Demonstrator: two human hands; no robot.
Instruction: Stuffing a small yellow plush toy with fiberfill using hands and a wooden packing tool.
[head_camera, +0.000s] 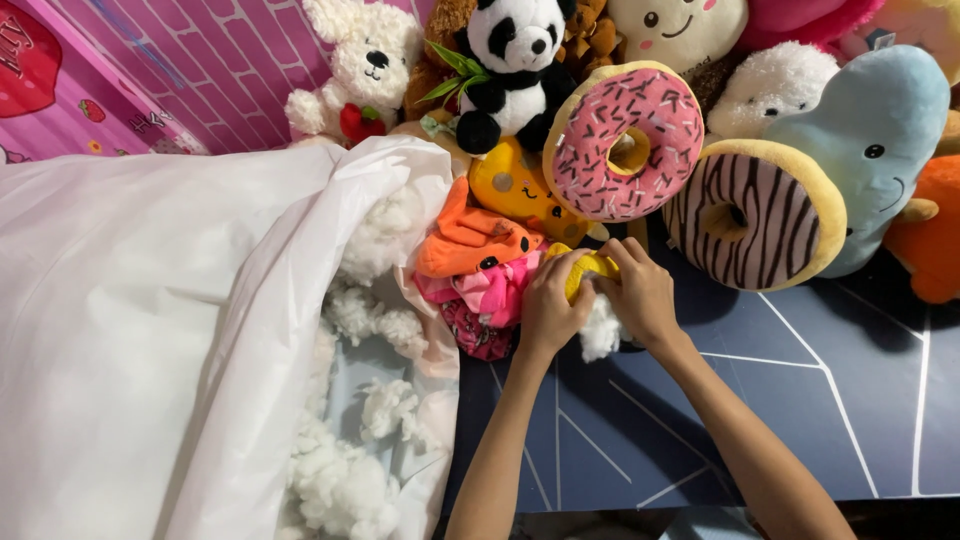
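Basically both hands, left (548, 305) and right (640, 293), clench a small yellow plush (590, 268) over the table (800, 400), white stuffing (602, 335) hanging beneath, beside the open stuffing bag (150, 330) for easy reach.

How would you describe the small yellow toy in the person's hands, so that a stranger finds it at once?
Start at the big white bag of stuffing on the left, then look right to the pink sprinkled donut plush. Just below, the left hand and right hand grip the small yellow toy, the only one with white stuffing hanging out.
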